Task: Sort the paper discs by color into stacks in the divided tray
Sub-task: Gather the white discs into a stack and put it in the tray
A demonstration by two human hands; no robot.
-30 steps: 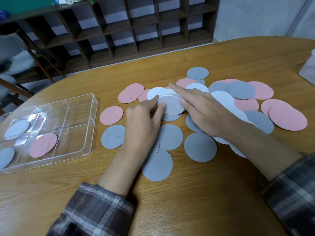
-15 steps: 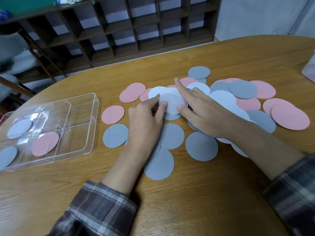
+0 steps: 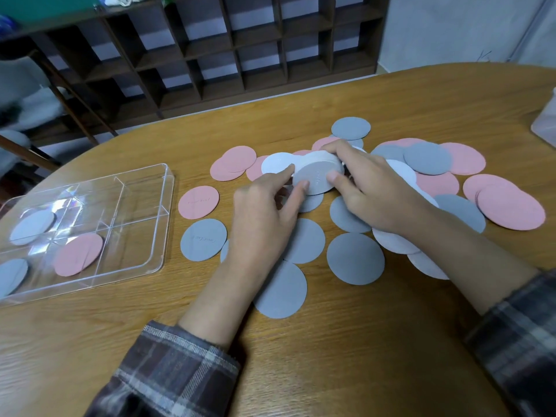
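I am watching the wooden worktop [image 3: 331, 356] carrying the whole job, with the clear divided tray [image 3: 167, 206] sitting at its left, well apart from the hands. The tray is holding only three discs, each in its own compartment: a pale disc [image 3: 32, 227], a pink disc [image 3: 78, 254] and a grey disc [image 3: 12, 276]. Loose pink and grey discs [image 3: 203, 239] are lying scattered across the middle and right of the worktop, many overlapping. What is changing is the stack of white discs [image 3: 319, 176]. A second ago it was lying flat under stretched fingers, and now it is tilting up off the pile with its face turned toward me. My right hand [image 3: 373, 197] is curling round it, pinching it between thumb and fingers. My left hand [image 3: 261, 218] is staying fairly spread, forefinger and thumb pressing against the stack's left edge to square it. I am judging that the whites are now gathered and ready to be carried to the pale disc's compartment. The loose edges could still be fanning out on the way.
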